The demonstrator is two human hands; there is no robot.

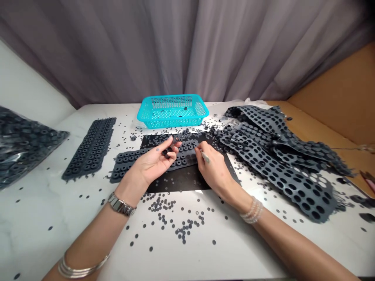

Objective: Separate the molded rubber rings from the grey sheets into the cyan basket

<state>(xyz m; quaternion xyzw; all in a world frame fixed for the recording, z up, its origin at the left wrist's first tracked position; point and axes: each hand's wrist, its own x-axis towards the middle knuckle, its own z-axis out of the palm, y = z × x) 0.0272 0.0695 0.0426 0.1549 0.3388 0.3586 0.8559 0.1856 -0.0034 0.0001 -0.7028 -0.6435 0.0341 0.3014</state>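
My left hand point(156, 160) is palm up with fingers curled round several small black rubber rings point(167, 151). Under it lies a dark rubber sheet point(125, 166) studded with rows of raised rings. At the sheet's right end, my right hand point(215, 168) is closed in a pinch on a slim tool point(206, 157); only its pale end shows, its tip hidden by the fingers. A black mat point(164, 186) lies beneath the sheet's right part. Small dark discs point(159, 205) are scattered around both hands.
A turquoise basket point(172, 123) with a few dark bits stands at the back. Another studded sheet point(90, 148) lies left, near a clear bag of black pieces point(26, 144). Sheets full of holes point(281, 171) are heaped right. A grey curtain point(164, 47) hangs behind.
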